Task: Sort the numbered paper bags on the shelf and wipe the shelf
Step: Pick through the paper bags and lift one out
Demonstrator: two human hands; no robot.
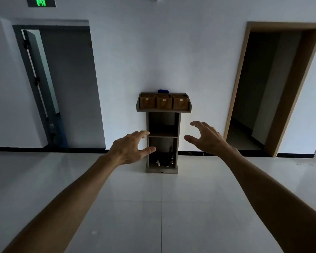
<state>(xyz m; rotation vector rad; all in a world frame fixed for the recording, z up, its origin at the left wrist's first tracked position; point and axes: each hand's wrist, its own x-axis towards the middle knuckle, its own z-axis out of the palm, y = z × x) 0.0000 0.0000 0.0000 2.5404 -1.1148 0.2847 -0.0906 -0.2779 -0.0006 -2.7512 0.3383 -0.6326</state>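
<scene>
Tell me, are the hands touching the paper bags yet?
Apart. The head view shows the left hand and right hand spread open in mid-air, the paper bags far off on the shelf.

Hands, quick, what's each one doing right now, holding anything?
Left hand: open, fingers spread, holding nothing.
Right hand: open, fingers spread, holding nothing.
</scene>
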